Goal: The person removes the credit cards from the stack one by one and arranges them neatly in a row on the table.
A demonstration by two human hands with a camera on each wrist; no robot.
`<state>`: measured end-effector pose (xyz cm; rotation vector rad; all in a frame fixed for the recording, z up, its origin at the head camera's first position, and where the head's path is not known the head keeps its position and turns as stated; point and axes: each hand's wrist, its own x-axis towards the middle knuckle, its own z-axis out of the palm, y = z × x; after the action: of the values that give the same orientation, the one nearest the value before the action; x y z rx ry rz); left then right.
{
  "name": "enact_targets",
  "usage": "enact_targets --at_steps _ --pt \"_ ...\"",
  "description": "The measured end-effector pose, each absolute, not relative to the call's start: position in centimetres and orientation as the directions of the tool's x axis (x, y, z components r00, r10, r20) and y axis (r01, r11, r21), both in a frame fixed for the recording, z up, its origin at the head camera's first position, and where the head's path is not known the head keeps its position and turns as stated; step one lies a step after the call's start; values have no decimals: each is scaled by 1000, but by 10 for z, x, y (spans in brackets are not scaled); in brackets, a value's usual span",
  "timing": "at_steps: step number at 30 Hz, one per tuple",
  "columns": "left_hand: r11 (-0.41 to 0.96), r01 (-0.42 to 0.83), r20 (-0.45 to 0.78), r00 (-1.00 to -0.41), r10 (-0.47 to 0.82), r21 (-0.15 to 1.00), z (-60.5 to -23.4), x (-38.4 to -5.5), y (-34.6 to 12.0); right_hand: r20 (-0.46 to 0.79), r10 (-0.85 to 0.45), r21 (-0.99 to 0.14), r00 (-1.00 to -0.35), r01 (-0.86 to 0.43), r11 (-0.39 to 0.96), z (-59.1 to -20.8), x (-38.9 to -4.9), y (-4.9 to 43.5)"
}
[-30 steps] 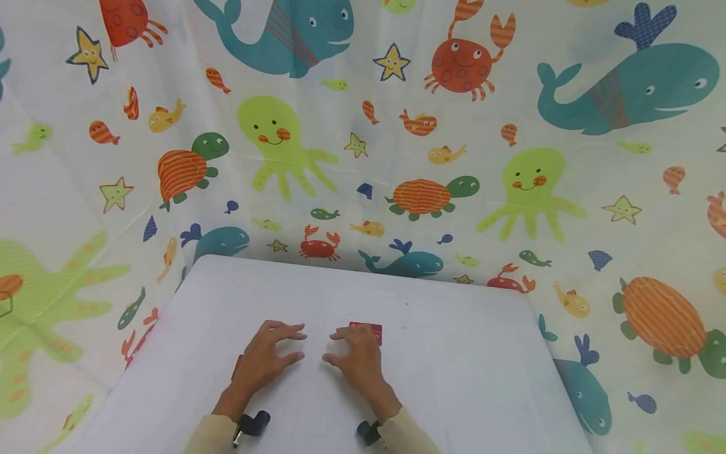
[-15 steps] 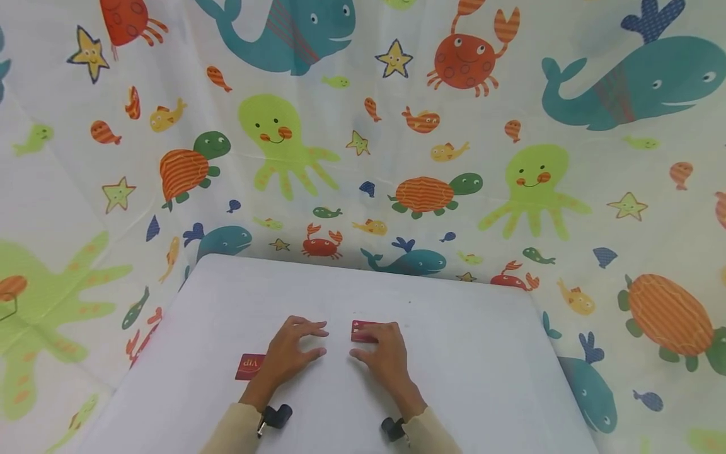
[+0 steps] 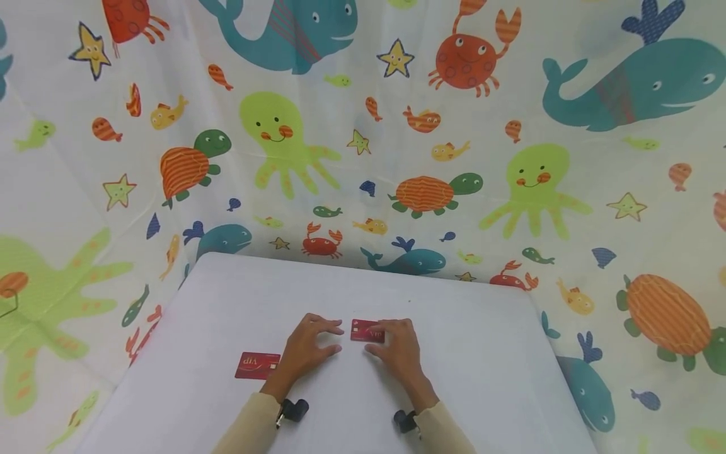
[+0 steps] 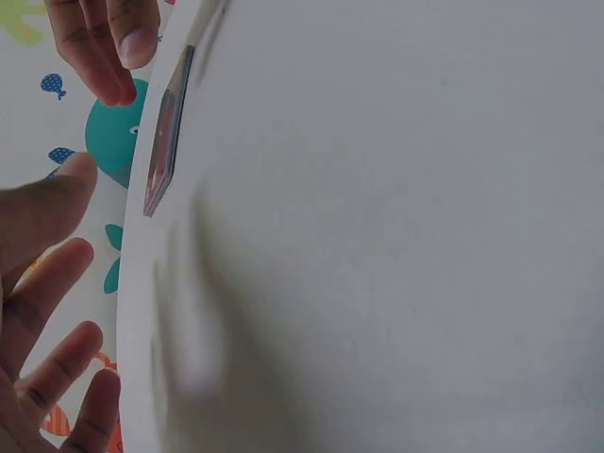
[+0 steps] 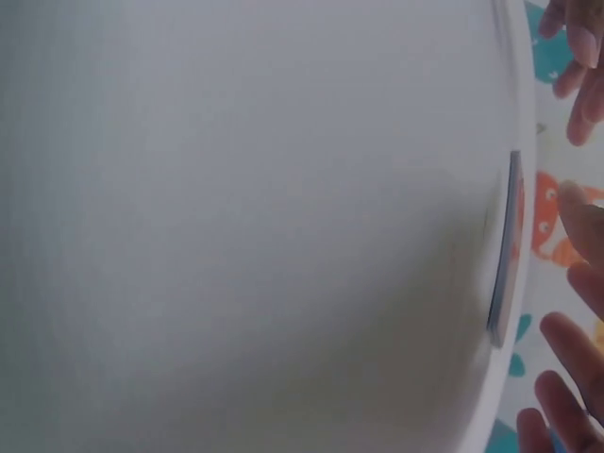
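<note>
Two red VIP cards lie flat on the white table. The left card [image 3: 258, 366] is behind my left wrist, its right end beside the forearm. The other card [image 3: 365, 330] lies near the middle, partly covered by my right hand's fingers. Edge-on, that card [image 4: 168, 132] looks thick in the left wrist view, and a card [image 5: 508, 250] shows likewise in the right wrist view. My left hand [image 3: 307, 347] hovers left of the middle card, fingers loosely bent and holding nothing. Over the card's right end, my right hand [image 3: 401, 350] has thumb and fingers apart, gripping nothing.
The white table [image 3: 482, 359] spreads out on both sides of the hands. Behind it hangs a curtain [image 3: 340, 176] printed with sea animals. A small black camera sits on the left wrist [image 3: 295, 410] and another black camera [image 3: 404, 421] on the right.
Both hands have moved to the right. The left card, mostly hidden by the left hand before, now shows almost whole, and more of the middle card is uncovered.
</note>
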<state>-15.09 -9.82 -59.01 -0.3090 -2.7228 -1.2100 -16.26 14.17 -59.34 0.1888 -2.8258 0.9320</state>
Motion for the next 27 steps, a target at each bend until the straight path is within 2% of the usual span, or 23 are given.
enact_targets --at_steps 15,27 --pt "683 231 202 -972 125 693 -603 -172 -78 141 -69 -582 -988 -139 802 -597 -174 161" --pt "716 242 199 -969 146 655 -605 -181 -65 123 -123 -586 -985 -172 792 -597 -182 164"
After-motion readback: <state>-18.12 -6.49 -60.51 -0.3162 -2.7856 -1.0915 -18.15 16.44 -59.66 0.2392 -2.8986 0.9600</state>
